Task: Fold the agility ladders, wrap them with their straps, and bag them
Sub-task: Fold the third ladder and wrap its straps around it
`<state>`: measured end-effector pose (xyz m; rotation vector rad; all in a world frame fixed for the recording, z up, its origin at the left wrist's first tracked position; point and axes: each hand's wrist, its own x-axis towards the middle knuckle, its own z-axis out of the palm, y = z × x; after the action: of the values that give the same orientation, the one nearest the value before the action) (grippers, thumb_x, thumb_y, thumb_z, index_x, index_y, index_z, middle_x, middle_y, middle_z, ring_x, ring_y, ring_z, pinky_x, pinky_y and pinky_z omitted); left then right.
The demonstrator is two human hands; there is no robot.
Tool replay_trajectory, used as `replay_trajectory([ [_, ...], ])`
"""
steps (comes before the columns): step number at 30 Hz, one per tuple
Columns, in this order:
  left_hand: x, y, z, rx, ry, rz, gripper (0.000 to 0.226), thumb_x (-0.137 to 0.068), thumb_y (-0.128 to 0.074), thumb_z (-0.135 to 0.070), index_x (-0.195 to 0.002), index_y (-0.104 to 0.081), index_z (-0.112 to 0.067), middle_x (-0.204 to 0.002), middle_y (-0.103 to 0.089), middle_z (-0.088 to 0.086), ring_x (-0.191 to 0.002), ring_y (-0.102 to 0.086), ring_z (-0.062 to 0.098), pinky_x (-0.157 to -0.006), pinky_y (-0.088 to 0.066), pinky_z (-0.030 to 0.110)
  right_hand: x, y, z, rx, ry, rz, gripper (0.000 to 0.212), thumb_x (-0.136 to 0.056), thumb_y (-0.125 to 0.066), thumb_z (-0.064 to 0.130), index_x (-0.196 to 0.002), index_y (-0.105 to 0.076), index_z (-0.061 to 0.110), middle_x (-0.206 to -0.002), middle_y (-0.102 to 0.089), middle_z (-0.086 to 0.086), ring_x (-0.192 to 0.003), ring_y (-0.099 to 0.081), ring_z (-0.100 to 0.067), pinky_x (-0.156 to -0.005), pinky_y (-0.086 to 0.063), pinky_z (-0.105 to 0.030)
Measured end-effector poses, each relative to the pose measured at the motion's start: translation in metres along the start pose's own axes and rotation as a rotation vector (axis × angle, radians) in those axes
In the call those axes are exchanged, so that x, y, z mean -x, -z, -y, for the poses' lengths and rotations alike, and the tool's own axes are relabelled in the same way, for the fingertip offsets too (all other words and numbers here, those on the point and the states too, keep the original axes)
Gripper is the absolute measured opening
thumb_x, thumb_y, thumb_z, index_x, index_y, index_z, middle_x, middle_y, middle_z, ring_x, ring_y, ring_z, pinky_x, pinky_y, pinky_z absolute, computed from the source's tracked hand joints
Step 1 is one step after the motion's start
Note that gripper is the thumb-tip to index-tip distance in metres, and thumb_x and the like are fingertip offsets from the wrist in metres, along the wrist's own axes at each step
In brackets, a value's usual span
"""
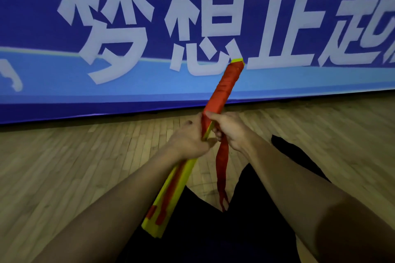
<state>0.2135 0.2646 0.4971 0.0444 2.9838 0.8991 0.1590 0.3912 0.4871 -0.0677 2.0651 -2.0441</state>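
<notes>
Ladder (pixel 177 186) folded, upper half wrapped; left hand (pixel 188 141) grips it; right hand (pixel 228 130) pinches strap (pixel 222 168); bagging remains.

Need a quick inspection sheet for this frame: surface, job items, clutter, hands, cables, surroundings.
Surface: wooden plank floor, bare where visible.
Job's things: folded yellow ladder bundle held tilted in the air; red strap wound round its far half; loose strap tail hanging down.
Clutter: nothing seen.
Grippers: left hand grips the bundle mid-length; right hand holds the strap at the wrap's edge.
Cables: nothing seen.
Surroundings: blue banner with large white characters behind; dark trousers below. Bag not in view.
</notes>
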Motion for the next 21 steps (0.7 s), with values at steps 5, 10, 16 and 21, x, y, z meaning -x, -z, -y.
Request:
replay_trajectory([
  [5,0.009,0.017,0.012,1.02,0.191,0.473,0.031,-0.097,-0.058,-0.033,-0.124,-0.054,-0.017,-0.089,-0.065,0.01,-0.071,-0.068,0.026,-0.066,-0.057,0.036,0.0,0.011,-0.001,-0.186,-0.016,0.082,0.035,-0.094,-0.063,0.037,-0.069,-0.061,0.013,-0.051,-0.045,0.0,-0.037,-0.037,-0.009,-0.042,-0.031,-0.023],
  [10,0.008,0.007,0.004,0.975,0.198,0.37,0.013,-0.099,-0.056,-0.022,-0.111,-0.052,-0.02,-0.066,-0.051,0.006,-0.046,-0.047,0.016,-0.048,-0.042,0.025,-0.013,0.019,0.001,-0.068,-0.132,0.024,0.031,-0.092,-0.064,0.041,-0.076,-0.059,0.014,-0.05,-0.048,0.002,-0.035,-0.037,-0.008,-0.039,-0.032,-0.02],
  [16,-0.001,0.003,-0.013,0.211,0.167,0.042,0.031,-0.1,-0.052,-0.022,-0.128,-0.043,-0.019,-0.083,-0.056,0.004,-0.068,-0.059,0.016,-0.054,-0.048,0.029,-0.012,0.011,0.001,0.11,-0.154,-0.031,0.04,-0.098,-0.049,0.046,-0.088,-0.067,0.013,-0.055,-0.056,-0.001,-0.038,-0.045,-0.01,-0.041,-0.036,-0.022],
  [21,-0.002,-0.008,-0.018,-0.332,0.094,-0.024,0.065,-0.098,-0.049,-0.045,-0.149,-0.014,-0.025,-0.118,-0.054,0.01,-0.096,-0.06,0.024,-0.077,-0.052,0.036,-0.006,0.015,0.01,-0.112,-0.106,0.031,0.036,-0.095,-0.044,0.03,-0.084,-0.069,0.006,-0.059,-0.06,-0.008,-0.041,-0.048,-0.013,-0.044,-0.039,-0.022],
])
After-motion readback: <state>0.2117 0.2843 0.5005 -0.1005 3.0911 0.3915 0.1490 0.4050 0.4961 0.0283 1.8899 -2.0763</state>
